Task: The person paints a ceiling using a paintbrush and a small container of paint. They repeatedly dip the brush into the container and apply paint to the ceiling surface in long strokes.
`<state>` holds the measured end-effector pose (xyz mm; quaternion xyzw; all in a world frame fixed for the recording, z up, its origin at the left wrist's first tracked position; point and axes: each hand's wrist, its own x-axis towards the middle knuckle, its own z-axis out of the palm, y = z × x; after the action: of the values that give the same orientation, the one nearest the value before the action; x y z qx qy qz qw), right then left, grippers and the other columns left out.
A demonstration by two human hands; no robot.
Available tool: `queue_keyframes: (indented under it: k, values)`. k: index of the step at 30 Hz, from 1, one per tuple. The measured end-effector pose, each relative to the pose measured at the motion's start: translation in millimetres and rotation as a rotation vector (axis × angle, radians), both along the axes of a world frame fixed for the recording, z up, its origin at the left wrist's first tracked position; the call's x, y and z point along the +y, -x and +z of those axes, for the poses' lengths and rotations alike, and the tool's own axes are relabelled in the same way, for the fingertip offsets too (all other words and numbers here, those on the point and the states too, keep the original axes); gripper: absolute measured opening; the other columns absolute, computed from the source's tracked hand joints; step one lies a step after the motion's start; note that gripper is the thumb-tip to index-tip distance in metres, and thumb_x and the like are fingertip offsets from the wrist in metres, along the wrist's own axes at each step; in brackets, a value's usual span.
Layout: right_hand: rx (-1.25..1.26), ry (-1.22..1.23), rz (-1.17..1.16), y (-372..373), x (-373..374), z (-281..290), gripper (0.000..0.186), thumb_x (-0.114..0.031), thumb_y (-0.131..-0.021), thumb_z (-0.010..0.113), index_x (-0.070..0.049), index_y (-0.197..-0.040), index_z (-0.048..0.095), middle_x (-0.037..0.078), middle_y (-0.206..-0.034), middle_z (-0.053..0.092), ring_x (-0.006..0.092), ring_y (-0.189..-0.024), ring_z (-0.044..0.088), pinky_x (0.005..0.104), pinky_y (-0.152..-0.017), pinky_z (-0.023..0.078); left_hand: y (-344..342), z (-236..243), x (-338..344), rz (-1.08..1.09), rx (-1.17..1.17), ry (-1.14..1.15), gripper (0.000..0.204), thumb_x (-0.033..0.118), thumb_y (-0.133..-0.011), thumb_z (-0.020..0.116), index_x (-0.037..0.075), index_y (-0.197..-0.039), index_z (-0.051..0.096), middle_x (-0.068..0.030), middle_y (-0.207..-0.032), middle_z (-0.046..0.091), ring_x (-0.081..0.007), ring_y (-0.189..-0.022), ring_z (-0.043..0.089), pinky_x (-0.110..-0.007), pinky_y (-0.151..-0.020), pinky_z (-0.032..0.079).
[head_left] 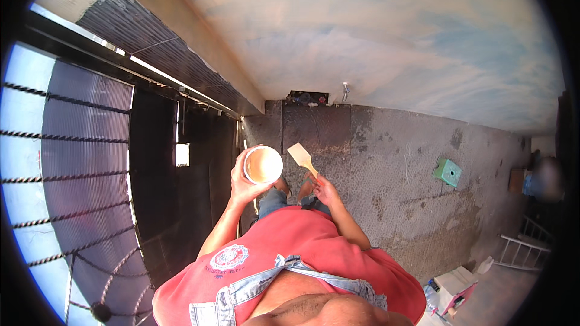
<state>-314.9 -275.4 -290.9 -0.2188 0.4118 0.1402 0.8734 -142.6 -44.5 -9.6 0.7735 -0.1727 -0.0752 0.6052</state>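
Cup (246,169), just one, is being gripped by the left hand (241,186), one brush (302,157) by the right hand (326,191); one stool (449,172) is standing right.

You face a cream-and-blue wall (374,30) above a stained grey floor (393,187); a green stool (447,172) sits to your right, a bright barred panel (90,122) to your left.

seemingly a patio, given the rough paving (386,169), twisted bars (60,137) and painted wall (393,42).
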Motion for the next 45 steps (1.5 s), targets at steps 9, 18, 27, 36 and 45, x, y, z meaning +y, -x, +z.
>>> queue_keyframes:
  k: [9,18,27,36,45]
  values:
    - [0.003,0.397,-0.039,25,-67,31,0.027,-0.029,-0.099,0.061,-0.010,-0.118,0.064,0.003,-0.104,0.070,0.0113,-0.079,0.057,0.0256,-0.058,0.039,39,35,-31,-0.001,-0.006,0.010,0.096,0.026,-0.057,0.099,0.001,-0.136,0.051,-0.0131,-0.132,0.064,-0.0241,-0.124,0.062,-0.040,-0.109,0.048]
    - [-0.046,0.700,-0.024,45,-58,63,0.040,-0.023,-0.101,0.061,-0.004,-0.136,0.062,0.003,-0.105,0.071,0.0060,-0.071,0.055,0.0202,-0.052,0.039,85,30,-6,0.025,-0.063,0.013,0.094,0.025,-0.058,0.099,0.001,-0.136,0.052,-0.0128,-0.129,0.066,-0.0239,-0.123,0.063,-0.040,-0.108,0.049]
    - [-0.115,0.810,-0.062,53,-26,94,0.041,-0.026,-0.102,0.061,-0.009,-0.139,0.063,0.002,-0.105,0.071,0.0039,-0.074,0.054,0.0188,-0.055,0.040,120,36,39,0.076,-0.094,-0.040,0.093,0.023,-0.058,0.098,0.000,-0.136,0.052,-0.0131,-0.126,0.066,-0.0235,-0.120,0.065,-0.039,-0.105,0.051]
    - [-0.171,0.772,-0.134,52,1,121,0.041,-0.030,-0.104,0.057,-0.007,-0.137,0.062,0.003,-0.104,0.071,0.0046,-0.071,0.055,0.0191,-0.054,0.040,145,32,75,0.124,-0.038,-0.040,0.091,0.022,-0.058,0.097,0.001,-0.134,0.053,-0.0117,-0.124,0.068,-0.0222,-0.117,0.066,-0.038,-0.104,0.052]
    - [-0.179,0.814,-0.195,49,13,135,0.042,-0.035,-0.105,0.055,-0.005,-0.132,0.065,0.005,-0.105,0.074,0.0036,-0.071,0.056,0.0183,-0.054,0.039,145,26,92,0.128,-0.074,-0.030,0.093,0.023,-0.057,0.099,0.000,-0.134,0.053,-0.0123,-0.123,0.068,-0.0232,-0.117,0.067,-0.038,-0.103,0.053]
